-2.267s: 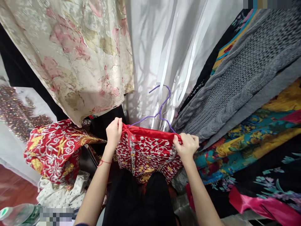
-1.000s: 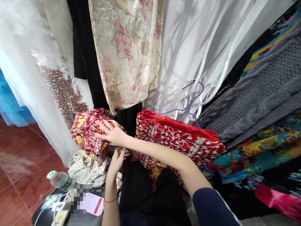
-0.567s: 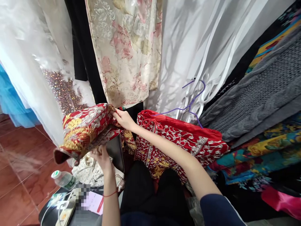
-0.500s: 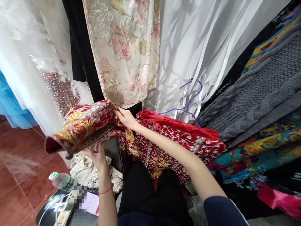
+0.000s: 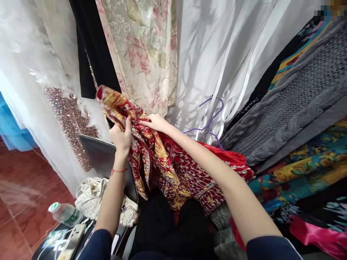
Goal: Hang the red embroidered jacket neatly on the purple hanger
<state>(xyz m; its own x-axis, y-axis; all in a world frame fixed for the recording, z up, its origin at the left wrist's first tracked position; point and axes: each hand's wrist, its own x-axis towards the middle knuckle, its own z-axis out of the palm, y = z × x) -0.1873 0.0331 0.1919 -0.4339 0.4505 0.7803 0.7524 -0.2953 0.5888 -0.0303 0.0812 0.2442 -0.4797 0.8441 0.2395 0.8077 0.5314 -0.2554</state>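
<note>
Holding the red-and-gold garment (image 5: 138, 142) to the left of the purple hanger (image 5: 209, 126), our left hand (image 5: 121, 139) with fingers closed around it, our right hand (image 5: 156, 122) with narrow fingers pinching it nearer the hanger.

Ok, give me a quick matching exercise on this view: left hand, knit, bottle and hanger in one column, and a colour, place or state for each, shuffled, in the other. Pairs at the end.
Column one
1. left hand
2. knit
3. bottle
4. hanger

Column two
A. purple
B. capped, beside the spotted cloth
C. closed on red-and-gold cloth
D. grey, at the right of the view

Pairs: 1-C, 2-D, 3-B, 4-A
</note>
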